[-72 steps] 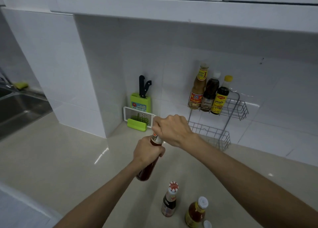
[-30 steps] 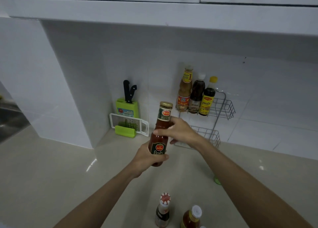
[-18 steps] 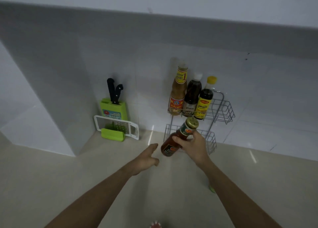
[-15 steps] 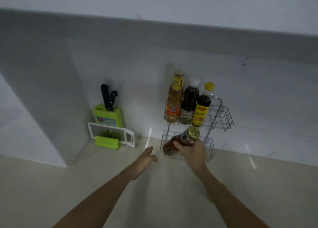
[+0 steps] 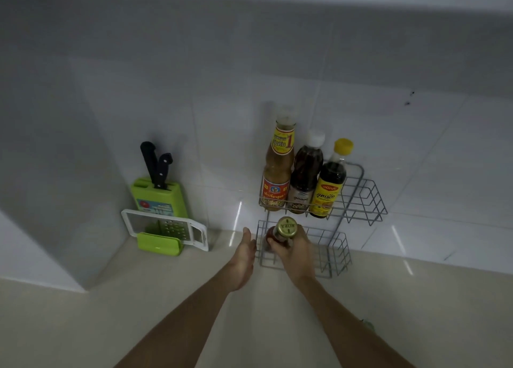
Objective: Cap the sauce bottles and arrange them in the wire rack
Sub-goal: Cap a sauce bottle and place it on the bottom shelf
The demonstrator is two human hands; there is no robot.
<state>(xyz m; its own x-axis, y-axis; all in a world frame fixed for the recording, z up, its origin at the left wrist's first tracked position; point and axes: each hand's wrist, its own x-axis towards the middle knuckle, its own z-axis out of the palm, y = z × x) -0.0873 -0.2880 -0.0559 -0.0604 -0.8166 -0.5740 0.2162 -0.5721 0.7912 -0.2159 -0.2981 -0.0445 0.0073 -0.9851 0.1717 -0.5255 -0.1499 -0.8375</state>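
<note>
Landmark: the two-tier wire rack [image 5: 337, 252], standing on the pale counter [image 5: 83, 326] against the tiled wall.

Upper tier: three capped bottles stand upright in a touching row at its left end: a tan sauce bottle [image 5: 277, 170], a dark bottle with a white cap [image 5: 305, 173] and a dark bottle with a yellow cap [image 5: 330, 181]. The right half of this tier is open wire.

Lower tier: the right hand [image 5: 295, 249] is closed around the neck and shoulder of a red sauce bottle [image 5: 283, 233], gold cap on, at the tier's left front corner. The bottle is roughly upright, cap toward the camera; whether its base rests on the wire cannot be told. To the right of the hand the tier is unoccupied up to its side rail.

The left hand [image 5: 244, 252] holds nothing, fingers extended and together, just left of the rack's lower front-left edge; contact with the wire cannot be told.

Well left of the rack, in the wall corner, a green knife block [image 5: 158, 198] stands behind a white slicer [image 5: 166, 227]. Bare counter lies between the slicer and the rack.
</note>
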